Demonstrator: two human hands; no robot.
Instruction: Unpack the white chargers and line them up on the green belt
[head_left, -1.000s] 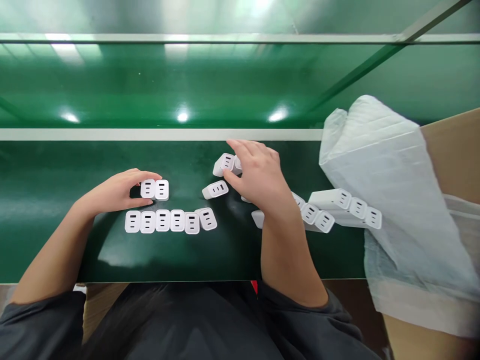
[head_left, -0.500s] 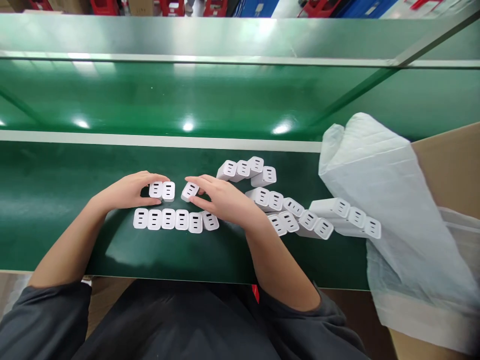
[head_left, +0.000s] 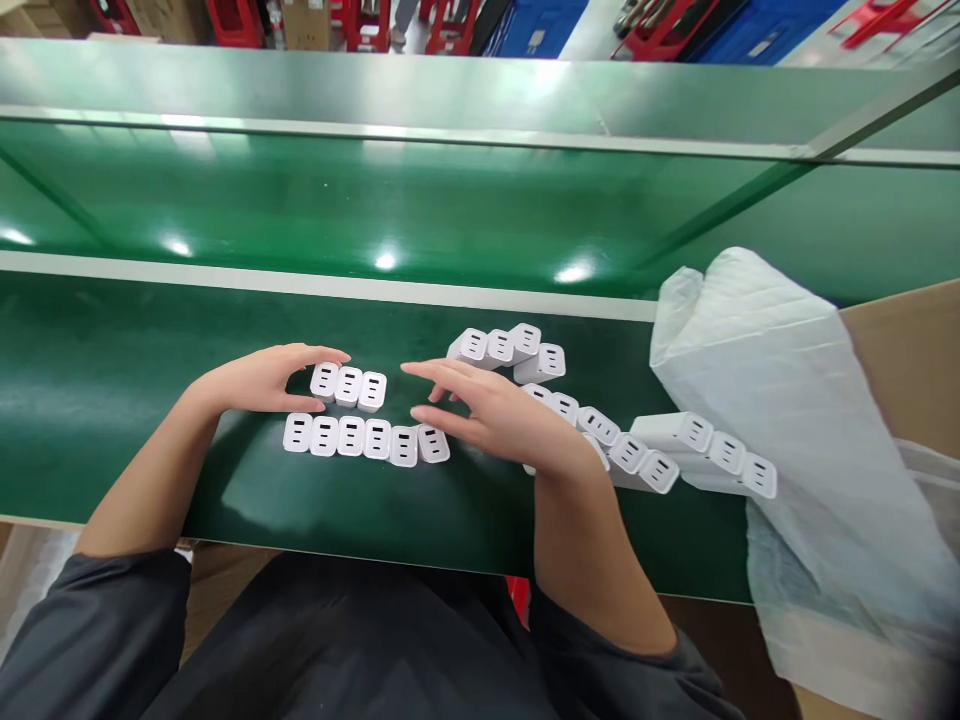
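Observation:
On the green tabletop, my left hand point(head_left: 259, 380) has its thumb and fingers at the front and back of a white charger point(head_left: 324, 384), the left one in a short upright row. Beside it in that row are a second charger point(head_left: 348, 386) and a third charger point(head_left: 372, 392), close together. In front runs a longer row of several chargers point(head_left: 351, 437). My right hand point(head_left: 502, 405) hovers to the right of the short row, fingers apart and holding nothing. Its forearm partly hides more chargers point(head_left: 598, 427) behind it.
Loose chargers point(head_left: 525, 342) stand at the back right, and others point(head_left: 726, 453) lie against a white plastic bag point(head_left: 780, 370). A cardboard box point(head_left: 911, 340) is at the far right. A raised glossy green panel point(head_left: 450, 220) runs behind a white strip point(head_left: 450, 295).
My right hand has let go of a charger, now standing at the right end of the short row, and has moved right with its fingers spread. The left hand stays at the row's left end.

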